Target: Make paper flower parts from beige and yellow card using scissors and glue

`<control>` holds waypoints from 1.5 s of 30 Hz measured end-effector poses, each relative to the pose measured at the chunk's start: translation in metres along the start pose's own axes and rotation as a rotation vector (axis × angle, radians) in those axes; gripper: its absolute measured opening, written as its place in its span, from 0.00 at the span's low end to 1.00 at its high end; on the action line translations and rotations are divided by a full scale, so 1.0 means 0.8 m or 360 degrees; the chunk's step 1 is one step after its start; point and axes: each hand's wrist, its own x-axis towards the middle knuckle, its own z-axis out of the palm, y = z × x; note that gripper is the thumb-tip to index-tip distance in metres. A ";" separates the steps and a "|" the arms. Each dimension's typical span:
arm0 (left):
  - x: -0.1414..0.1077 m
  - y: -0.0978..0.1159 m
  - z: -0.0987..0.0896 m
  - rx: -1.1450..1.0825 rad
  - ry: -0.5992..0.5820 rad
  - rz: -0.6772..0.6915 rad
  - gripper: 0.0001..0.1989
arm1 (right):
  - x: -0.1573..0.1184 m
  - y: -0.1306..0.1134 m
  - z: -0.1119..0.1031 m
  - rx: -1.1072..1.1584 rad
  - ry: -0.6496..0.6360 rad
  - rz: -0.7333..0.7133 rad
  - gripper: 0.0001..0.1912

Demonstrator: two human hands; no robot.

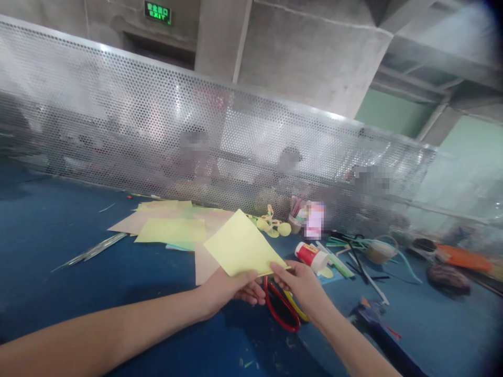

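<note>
The yellow paper (243, 246) is in front of me, above the table and set like a diamond, its far corner pointing away. I judge it almost weightless, thin and a little springy, easy to crease or bend; its edges and corners look the best places to take it, with a light pinch. Its near edge looks doubled towards the right, though I can't tell a fold from a second sheet.

My right hand (301, 285) has thumb and finger closed on the right corner. My left hand (236, 290) has its thumb over the near edge, the other fingers loosely curled beneath, so the paper is lightly clamped there.

Just below my hands lie a red looped handle (291, 329) and a yellow one (297, 309), probably scissors. Far left, other paper sheets (173, 230) overlap on the blue table (157, 335); to the right a red-and-white paper cup (310, 256) lies tipped on its side. Beyond everything stands a perforated screen (157, 120).
</note>
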 end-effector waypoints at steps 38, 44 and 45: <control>-0.002 0.000 -0.003 -0.0021 0.0113 0.0164 0.18 | -0.002 0.002 0.005 0.0123 -0.0059 0.0052 0.18; -0.002 -0.001 -0.004 0.0016 0.0113 0.0161 0.13 | -0.003 0.001 0.006 0.0110 -0.0079 0.0033 0.19; -0.002 -0.001 -0.004 0.0032 0.0102 0.0162 0.13 | -0.003 0.002 0.006 0.0083 -0.0084 0.0042 0.20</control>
